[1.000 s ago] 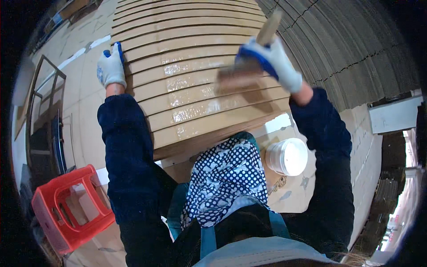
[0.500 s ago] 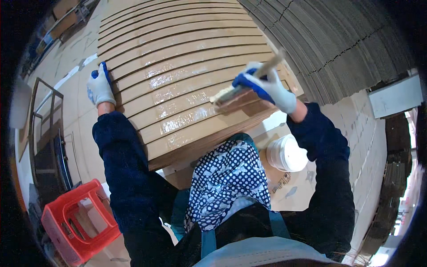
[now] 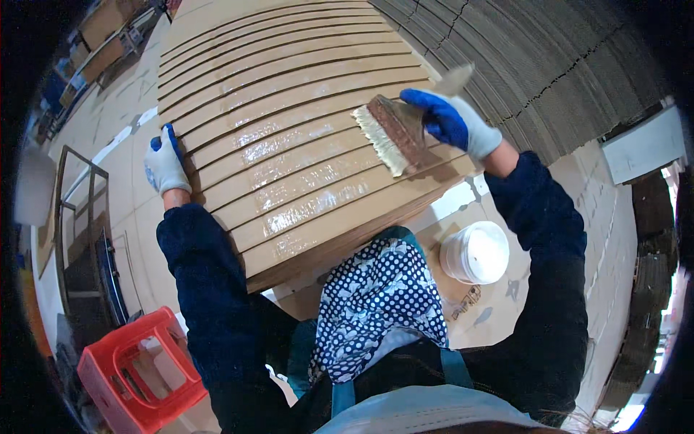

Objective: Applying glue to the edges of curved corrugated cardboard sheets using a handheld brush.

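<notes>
Tan boards (image 3: 303, 137), overlapped so that strips of each show, form a stack in front of me with wet, glossy patches across the middle. My right hand (image 3: 459, 123), in a white glove with blue-coated fingers, is closed round the handle of a wide flat brush (image 3: 397, 134). The brush's pale bristles point left over the nearer strips; whether they touch the surface I cannot tell. On the stack's left edge rests my left hand (image 3: 168, 160), gloved the same way, with its visible fingers pointing forward along the edge.
A white bucket (image 3: 475, 253) with white contents stands on the floor right of my patterned apron (image 3: 383, 304). At the lower left is a red plastic stool (image 3: 137, 369), near a dark metal frame (image 3: 79, 231). Grey layered sheets (image 3: 520, 65) rise beyond the stack's right side.
My right hand has moved slightly right and turned the brush, whose broad bristle edge now shows. The left hand stays on the stack's edge. The whole view has shifted slightly.
</notes>
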A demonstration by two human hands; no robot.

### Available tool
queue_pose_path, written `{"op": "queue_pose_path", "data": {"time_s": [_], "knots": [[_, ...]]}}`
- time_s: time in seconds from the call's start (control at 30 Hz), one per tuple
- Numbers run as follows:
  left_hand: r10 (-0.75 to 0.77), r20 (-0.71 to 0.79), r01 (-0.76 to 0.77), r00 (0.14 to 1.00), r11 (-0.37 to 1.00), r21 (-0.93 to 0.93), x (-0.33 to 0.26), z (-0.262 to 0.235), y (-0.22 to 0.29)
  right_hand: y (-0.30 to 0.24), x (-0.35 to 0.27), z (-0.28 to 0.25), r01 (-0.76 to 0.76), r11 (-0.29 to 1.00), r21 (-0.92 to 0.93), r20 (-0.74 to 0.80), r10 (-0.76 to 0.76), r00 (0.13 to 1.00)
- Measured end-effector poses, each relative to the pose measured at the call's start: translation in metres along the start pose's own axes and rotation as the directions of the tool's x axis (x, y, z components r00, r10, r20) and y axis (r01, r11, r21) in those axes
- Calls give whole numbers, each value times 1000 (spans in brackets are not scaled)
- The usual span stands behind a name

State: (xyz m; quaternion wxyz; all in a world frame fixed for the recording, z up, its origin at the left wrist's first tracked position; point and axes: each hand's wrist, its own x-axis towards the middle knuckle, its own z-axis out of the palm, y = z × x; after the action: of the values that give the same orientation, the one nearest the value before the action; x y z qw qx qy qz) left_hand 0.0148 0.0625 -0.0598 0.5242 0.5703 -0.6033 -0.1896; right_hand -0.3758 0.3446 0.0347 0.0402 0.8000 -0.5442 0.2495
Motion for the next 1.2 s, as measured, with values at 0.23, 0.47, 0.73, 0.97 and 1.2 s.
{"op": "queue_pose_path", "data": {"time_s": [0.23, 0.47, 0.73, 0.97, 1.2], "knots": [[-80, 36, 79, 996, 996, 33, 0, -2, 2, 77, 124, 17, -164, 944, 287, -120, 205, 971], [-77, 36, 76, 996, 997, 26, -1, -5, 3, 65, 87, 35, -25, 993, -113, -87, 16, 996], [-24, 48, 21, 999, 997, 80, 5, -1, -5, -10, 14, 15, 217, 924, 316, 61, -249, 967], [-61, 37, 60, 997, 998, 37, 5, -3, -5, 75, 168, 33, 147, 768, 624, -281, 45, 959], [-84, 51, 79, 995, 992, 96, 3, -5, -1, 46, 106, 56, 249, 968, 16, 165, -248, 954]]}}
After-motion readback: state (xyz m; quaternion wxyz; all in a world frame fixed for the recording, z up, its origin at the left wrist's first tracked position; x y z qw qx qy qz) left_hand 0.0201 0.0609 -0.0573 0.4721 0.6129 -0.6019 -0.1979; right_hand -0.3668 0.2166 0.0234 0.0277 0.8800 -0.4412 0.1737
